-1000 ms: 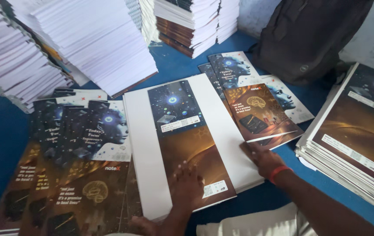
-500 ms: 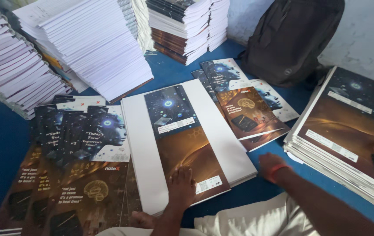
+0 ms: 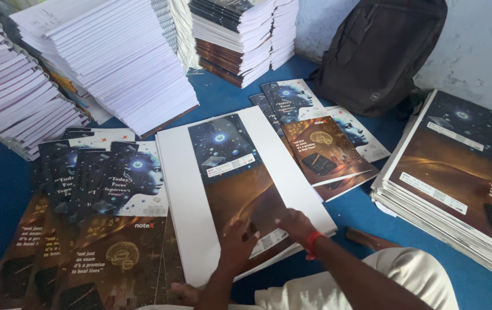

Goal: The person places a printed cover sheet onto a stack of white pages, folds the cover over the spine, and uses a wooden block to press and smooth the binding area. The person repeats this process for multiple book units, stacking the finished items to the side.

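Pressing flat on a printed cover sheet [image 3: 231, 178], both hands work the near end of it; the sheet lies face up on a white block of pages [image 3: 184, 206] in the middle of the blue work surface [image 3: 366, 212], white margins showing on both long sides. Left hand [image 3: 239, 241] has fingers spread and laid open on the cover, palm down, probably to pin it so it does not slide. Right hand [image 3: 294, 221], red band at the wrist, rests fingers-down near the right margin by the near edge, not gripping anything that I can see; thumb position hard to tell.

Left of the block, loose covers [image 3: 93, 224] lie fanned and overlapping, likely so single sheets lift off easily. Just right, a few more folded covers [image 3: 320, 140] are splayed, touching the block's edge. Far right, a squared stack of covers [image 3: 458, 178] sits well apart. Behind, tall stacks of white page blocks [image 3: 114, 57] and bound books [image 3: 240, 34]. A dark backpack [image 3: 381, 49] leans on the wall.
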